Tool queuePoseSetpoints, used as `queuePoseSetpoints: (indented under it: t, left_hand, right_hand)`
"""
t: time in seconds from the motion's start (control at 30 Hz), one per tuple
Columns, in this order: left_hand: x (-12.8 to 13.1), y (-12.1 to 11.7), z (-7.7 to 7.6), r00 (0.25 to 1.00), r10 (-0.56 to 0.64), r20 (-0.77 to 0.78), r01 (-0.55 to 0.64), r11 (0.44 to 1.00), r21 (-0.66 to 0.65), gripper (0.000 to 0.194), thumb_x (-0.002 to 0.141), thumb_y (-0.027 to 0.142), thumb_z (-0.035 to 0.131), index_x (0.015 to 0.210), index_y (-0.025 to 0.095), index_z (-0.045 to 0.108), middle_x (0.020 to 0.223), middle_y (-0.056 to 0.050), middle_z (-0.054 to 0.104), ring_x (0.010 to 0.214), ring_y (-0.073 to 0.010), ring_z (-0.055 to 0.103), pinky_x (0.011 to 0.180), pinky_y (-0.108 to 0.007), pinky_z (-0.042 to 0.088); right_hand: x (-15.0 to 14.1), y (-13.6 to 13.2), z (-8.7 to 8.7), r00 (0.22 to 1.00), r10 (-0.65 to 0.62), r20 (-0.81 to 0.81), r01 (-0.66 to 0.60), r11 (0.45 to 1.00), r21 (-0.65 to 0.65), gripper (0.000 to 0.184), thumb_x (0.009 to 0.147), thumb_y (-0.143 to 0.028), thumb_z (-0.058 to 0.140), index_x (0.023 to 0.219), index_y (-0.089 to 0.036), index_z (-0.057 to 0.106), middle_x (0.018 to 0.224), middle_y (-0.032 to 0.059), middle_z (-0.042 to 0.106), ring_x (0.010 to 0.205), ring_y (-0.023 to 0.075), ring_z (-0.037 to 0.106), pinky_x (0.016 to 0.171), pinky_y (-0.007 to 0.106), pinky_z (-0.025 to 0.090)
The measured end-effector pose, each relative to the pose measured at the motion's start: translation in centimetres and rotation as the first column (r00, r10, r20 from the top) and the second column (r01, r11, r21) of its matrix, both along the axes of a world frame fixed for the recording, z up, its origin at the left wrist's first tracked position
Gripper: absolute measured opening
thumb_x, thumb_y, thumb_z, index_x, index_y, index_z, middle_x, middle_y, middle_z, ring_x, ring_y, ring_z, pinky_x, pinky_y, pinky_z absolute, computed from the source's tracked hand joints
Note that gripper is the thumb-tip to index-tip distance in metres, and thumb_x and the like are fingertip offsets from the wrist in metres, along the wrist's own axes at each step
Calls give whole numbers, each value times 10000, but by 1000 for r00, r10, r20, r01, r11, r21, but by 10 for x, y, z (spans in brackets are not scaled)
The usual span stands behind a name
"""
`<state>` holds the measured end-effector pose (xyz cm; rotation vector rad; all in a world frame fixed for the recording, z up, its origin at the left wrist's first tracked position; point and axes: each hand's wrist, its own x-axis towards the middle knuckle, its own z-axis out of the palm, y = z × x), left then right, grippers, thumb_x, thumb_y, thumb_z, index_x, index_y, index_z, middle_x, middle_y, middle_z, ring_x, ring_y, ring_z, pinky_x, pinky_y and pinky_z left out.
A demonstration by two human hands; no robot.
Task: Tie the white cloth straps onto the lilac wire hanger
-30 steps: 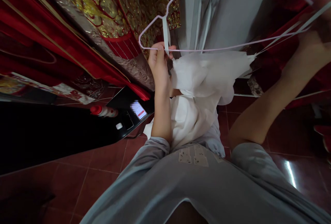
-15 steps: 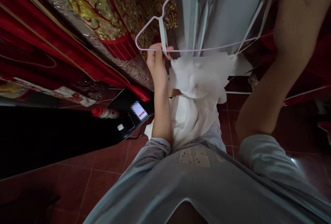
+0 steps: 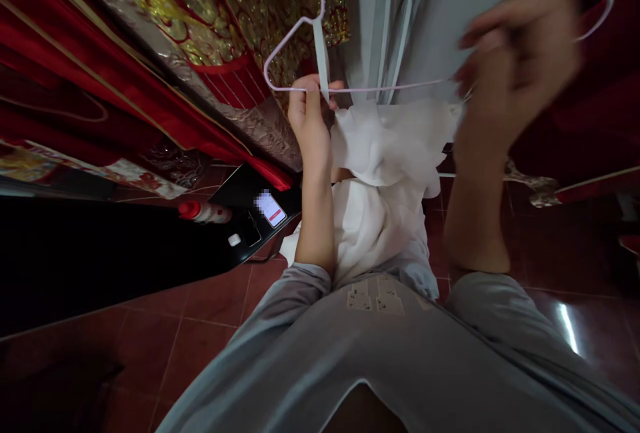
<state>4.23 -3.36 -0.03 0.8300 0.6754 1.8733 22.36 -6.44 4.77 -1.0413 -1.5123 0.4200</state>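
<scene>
My left hand [image 3: 307,110] is closed on the bottom bar of a pale pink wire hanger [image 3: 295,33], beside a thin white strap [image 3: 323,63] looped over it. A white garment [image 3: 393,153] hangs from the hanger by its straps and drapes down against my grey top. My right hand [image 3: 520,63] is raised near the hanger's right end, blurred by motion, fingers partly curled around the right strap area; whether it grips anything I cannot tell.
Red and gold embroidered garments [image 3: 210,13] hang at the left. A black table [image 3: 100,253] holds a red-capped bottle [image 3: 205,212], a phone [image 3: 273,210] and a small white object [image 3: 234,240]. A grey cupboard edge [image 3: 400,6] stands behind the hanger. The floor is red tile [image 3: 200,326].
My right hand has moved left and down from the far right edge toward the middle of the hanger. The hanger has tilted a little. My left hand has kept its grip.
</scene>
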Motion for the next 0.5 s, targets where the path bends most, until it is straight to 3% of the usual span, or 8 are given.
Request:
queuePoseSetpoints:
  t: [0.07, 0.17, 0.33, 0.5]
  left_hand:
    - [0, -3, 3, 998, -13, 56, 14, 1000, -28, 421, 1142, 86, 339, 824, 188, 596, 748, -2, 642, 649, -154, 493, 689, -266, 381]
    - [0, -5, 4, 998, -16, 68, 20, 998, -51, 408, 1139, 90, 340, 832, 187, 592, 742, -3, 637, 638, -152, 489, 690, -268, 376]
    - [-1, -8, -4, 993, 19, -119, -14, 999, 40, 395, 1121, 36, 356, 876, 195, 622, 806, -22, 695, 791, -185, 632, 784, -297, 452]
    - [-6, -11, -18, 956, 90, -278, -57, 990, 126, 361, 1063, 10, 515, 809, 188, 699, 835, -13, 671, 819, -176, 622, 816, -298, 454]
  right_hand:
    - [-15, -7, -17, 994, 56, 92, -55, 998, -21, 228, 940, -352, 531, 1090, -209, 627, 1051, 32, 621, 789, 110, 564, 705, 273, 500]
    - [-23, -6, -37, 973, 96, 210, -79, 993, -88, 255, 817, -267, 681, 1070, -263, 648, 1054, 14, 620, 656, 88, 501, 616, 262, 497]
    - [-24, -3, -48, 972, 3, 234, 19, 996, -93, 265, 884, -335, 612, 1148, -324, 588, 1129, 41, 555, 682, 119, 512, 639, 308, 531]
    - [-34, -8, -52, 983, 5, 182, 11, 996, -87, 303, 919, -404, 556, 1216, -341, 549, 1220, 65, 533, 974, 198, 582, 696, 328, 562]
